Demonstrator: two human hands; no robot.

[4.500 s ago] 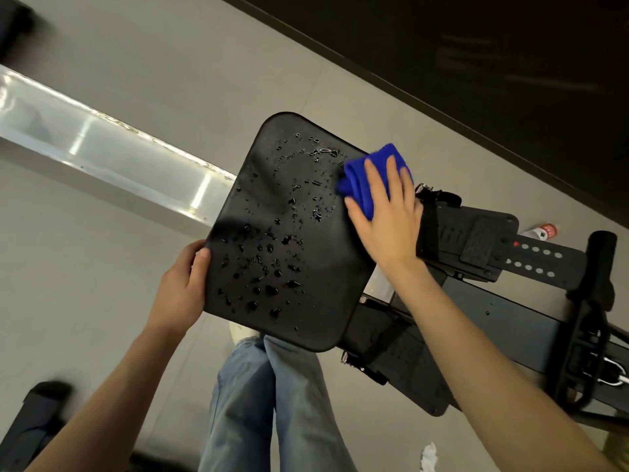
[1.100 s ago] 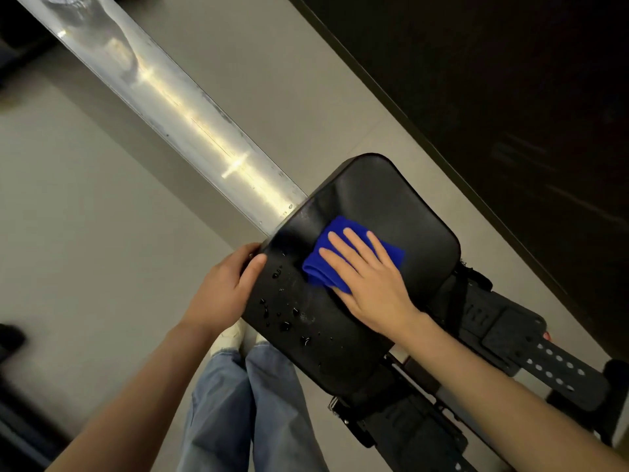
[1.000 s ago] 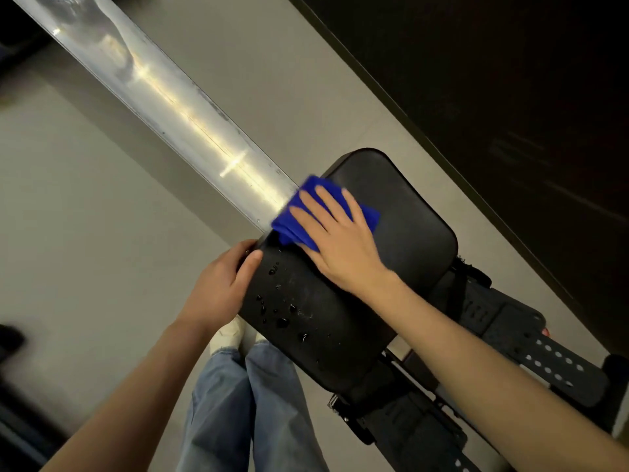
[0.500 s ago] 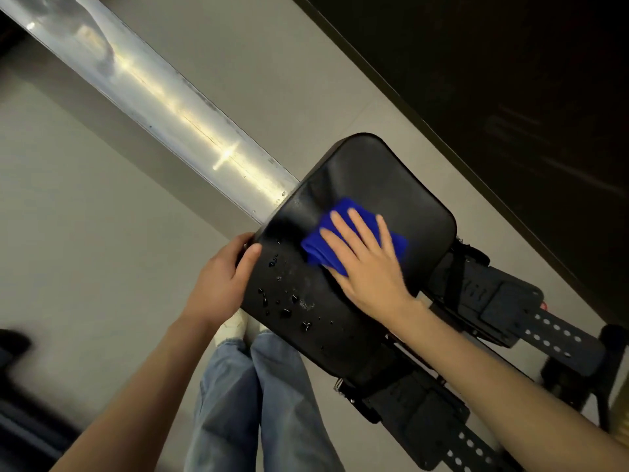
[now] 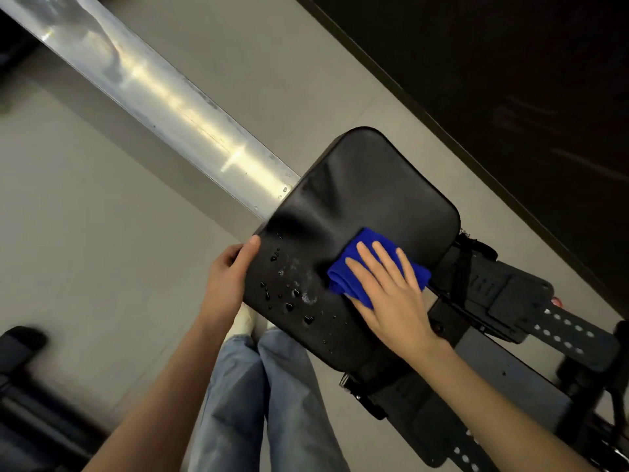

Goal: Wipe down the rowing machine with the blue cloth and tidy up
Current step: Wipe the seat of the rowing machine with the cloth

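- Your right hand (image 5: 391, 294) lies flat and palm down on the blue cloth (image 5: 372, 245); its fingers are straight and slightly spread; it presses the cloth and curls round nothing.
- The blue cloth is bunched in folds under that palm, pinned against the black seat (image 5: 367, 185) of the rowing machine (image 5: 517, 379); it sits on the side of the seat nearest the footrests (image 5: 503, 291); blue shows beyond your fingertips and to the left of the hand.
- Your left hand (image 5: 227, 277) grips the opposite edge of the seat; the thumb rests on top at the corner; the fingers wrap round the rim and their tips are hidden.
- Between your 2 hands a patch of water droplets (image 5: 289, 296) beads on the seat, just beside the cloth's nearest fold; the part of the seat toward the dark wall (image 5: 510, 80) shows a dull, even sheen.
- The metal rail (image 5: 163, 97) runs from under the seat to the top left corner; a few drops sit on it right beside the seat.
- Past your right wrist are 2 black footrests, each with a holed strap (image 5: 561, 335); 1 lies beyond the wrist, the other under your forearm.
- Your legs in pale blue jeans (image 5: 245, 386) stand below the seat; a pale shoe tip (image 5: 243, 321) shows just under its edge, on the grey floor (image 5: 85, 216).
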